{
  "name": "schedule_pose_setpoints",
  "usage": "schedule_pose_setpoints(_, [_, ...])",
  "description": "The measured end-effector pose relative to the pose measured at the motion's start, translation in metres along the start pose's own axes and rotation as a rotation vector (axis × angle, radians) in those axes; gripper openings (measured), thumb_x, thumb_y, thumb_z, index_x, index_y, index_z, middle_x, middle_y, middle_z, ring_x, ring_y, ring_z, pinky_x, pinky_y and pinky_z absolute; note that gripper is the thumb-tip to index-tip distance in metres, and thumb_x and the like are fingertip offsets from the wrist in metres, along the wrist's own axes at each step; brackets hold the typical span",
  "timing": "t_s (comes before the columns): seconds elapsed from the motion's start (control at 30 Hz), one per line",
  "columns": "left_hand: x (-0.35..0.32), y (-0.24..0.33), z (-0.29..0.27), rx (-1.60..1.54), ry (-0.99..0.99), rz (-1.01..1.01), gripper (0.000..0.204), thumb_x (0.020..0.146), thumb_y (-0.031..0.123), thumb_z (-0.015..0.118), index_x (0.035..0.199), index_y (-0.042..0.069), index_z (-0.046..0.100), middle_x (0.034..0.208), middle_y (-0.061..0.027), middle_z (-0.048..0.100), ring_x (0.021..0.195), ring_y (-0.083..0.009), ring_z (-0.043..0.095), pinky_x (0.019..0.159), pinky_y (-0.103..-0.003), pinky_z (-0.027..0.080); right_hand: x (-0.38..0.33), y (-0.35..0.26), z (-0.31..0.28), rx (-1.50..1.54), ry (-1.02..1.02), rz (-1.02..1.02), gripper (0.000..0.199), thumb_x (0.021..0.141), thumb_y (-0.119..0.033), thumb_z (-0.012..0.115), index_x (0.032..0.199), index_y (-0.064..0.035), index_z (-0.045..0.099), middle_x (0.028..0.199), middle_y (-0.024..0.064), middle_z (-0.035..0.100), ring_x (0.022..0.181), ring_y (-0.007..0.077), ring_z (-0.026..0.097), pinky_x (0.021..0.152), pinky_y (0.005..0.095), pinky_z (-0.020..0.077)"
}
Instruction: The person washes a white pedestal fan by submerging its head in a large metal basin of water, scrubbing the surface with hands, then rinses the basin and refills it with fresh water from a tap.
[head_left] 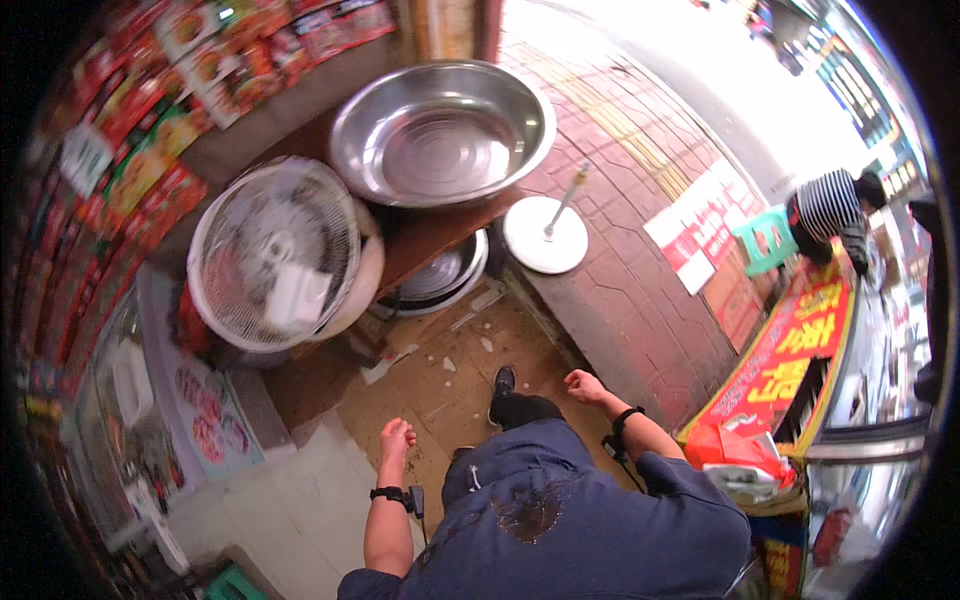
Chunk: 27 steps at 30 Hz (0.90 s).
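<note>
My left hand [398,436] hangs beside my body above the tiled floor, its fingers curled in with nothing seen in them. On the other side, my right hand [584,387] is held out from the body near the raised step, also loosely closed, no object showing. Neither hand touches anything. Ahead of me a large shiny steel basin [450,140] rests on a brown wooden surface [420,245]. To its left stands a white mesh basket [255,235] holding a white block-like item [298,297]. Dark bands circle both my wrists.
A white round base with an upright pole [545,235] stands on the paving. Red packets [130,150] fill the left wall. Steel pans [435,275] sit under the wooden surface. At right are a red-yellow banner [780,350], a green stool [763,240] and a person in stripes [830,205].
</note>
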<state>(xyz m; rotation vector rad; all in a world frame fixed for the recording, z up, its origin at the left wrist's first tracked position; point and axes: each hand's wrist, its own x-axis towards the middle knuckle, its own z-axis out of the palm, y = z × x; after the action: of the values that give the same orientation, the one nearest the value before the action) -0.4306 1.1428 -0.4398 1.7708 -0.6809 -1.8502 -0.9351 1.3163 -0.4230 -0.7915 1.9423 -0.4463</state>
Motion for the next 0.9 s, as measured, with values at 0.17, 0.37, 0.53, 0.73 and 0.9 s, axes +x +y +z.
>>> schedule_pose_setpoints(0.17, [0.019,0.044,0.088,0.148,-0.133,-0.110,0.038,0.099,0.015,0.063,0.134,0.003,0.053,0.095,-0.0106,0.066,0.069,-0.0179,0.063,0.056,-0.032,0.053,0.009,-0.017,-0.026,0.071,-0.051,0.133,0.030,0.091,-0.033,0.066,0.084,-0.0050,0.075,0.074,0.0090,0.073,0.076,0.0289,0.071,0.077,0.0395,0.0553])
schedule_pose_setpoints(0.37, [0.026,0.098,0.154,0.247,-0.173,-0.071,0.040,0.099,0.014,0.063,0.136,0.002,0.052,0.097,-0.0094,0.068,0.073,-0.0171,0.066,0.060,-0.030,0.055,0.049,-0.018,-0.056,0.003,0.173,0.202,0.032,0.092,-0.033,0.060,0.100,-0.0047,0.071,0.090,0.0160,0.073,0.089,0.0299,0.071,0.082,0.0421,0.0546])
schedule_pose_setpoints(0.53, [0.041,0.138,0.173,0.258,-0.213,-0.037,0.041,0.098,0.017,0.065,0.134,0.001,0.053,0.099,-0.0084,0.069,0.070,-0.0137,0.066,0.058,-0.027,0.055,0.075,-0.027,-0.055,0.263,0.113,0.201,0.022,0.081,-0.020,0.073,0.097,-0.0059,0.071,0.080,0.0055,0.071,0.072,0.0163,0.068,0.069,0.0334,0.0557])
schedule_pose_setpoints(0.73, [0.090,0.195,0.203,0.299,-0.345,-0.018,0.041,0.098,0.017,0.065,0.134,0.002,0.053,0.096,-0.0073,0.069,0.069,-0.0135,0.066,0.057,-0.026,0.054,0.093,-0.055,-0.061,0.312,0.135,0.192,0.033,0.087,-0.037,0.070,0.086,-0.0042,0.074,0.074,0.0075,0.071,0.067,0.0161,0.067,0.068,0.0350,0.0550])
schedule_pose_setpoints(0.9, [0.131,0.243,0.223,0.292,-0.404,0.052,0.034,0.099,0.015,0.063,0.130,0.003,0.055,0.096,-0.0074,0.069,0.070,-0.0132,0.066,0.057,-0.027,0.053,0.112,-0.062,-0.055,0.073,0.385,0.111,0.031,0.086,-0.033,0.065,0.080,-0.0027,0.072,0.078,0.0136,0.070,0.072,0.0183,0.067,0.071,0.0368,0.0543])
